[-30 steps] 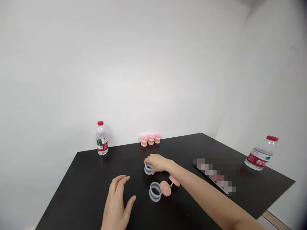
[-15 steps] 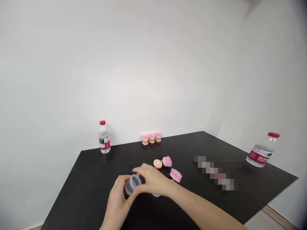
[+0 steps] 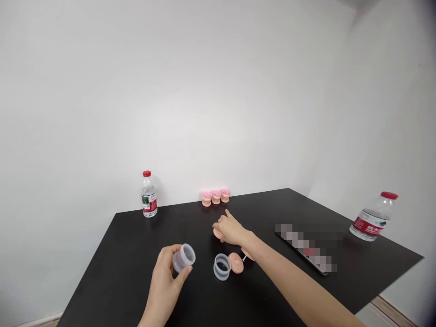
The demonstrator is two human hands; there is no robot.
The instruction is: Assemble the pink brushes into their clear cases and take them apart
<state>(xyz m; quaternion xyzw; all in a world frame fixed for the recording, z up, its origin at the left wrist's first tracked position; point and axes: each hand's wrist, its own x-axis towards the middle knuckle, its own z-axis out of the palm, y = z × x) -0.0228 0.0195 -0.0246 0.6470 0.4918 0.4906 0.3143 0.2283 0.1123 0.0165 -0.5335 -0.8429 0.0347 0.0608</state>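
Probably light, stiff and slippery, the translucent waisted sleeve (image 3: 184,257) is over the bench (image 3: 119,268), pinched in the left hand (image 3: 163,282); its narrow middle should grip best. The right hand (image 3: 231,228) covers a peach disc (image 3: 217,234), its fingers' hold unclear.
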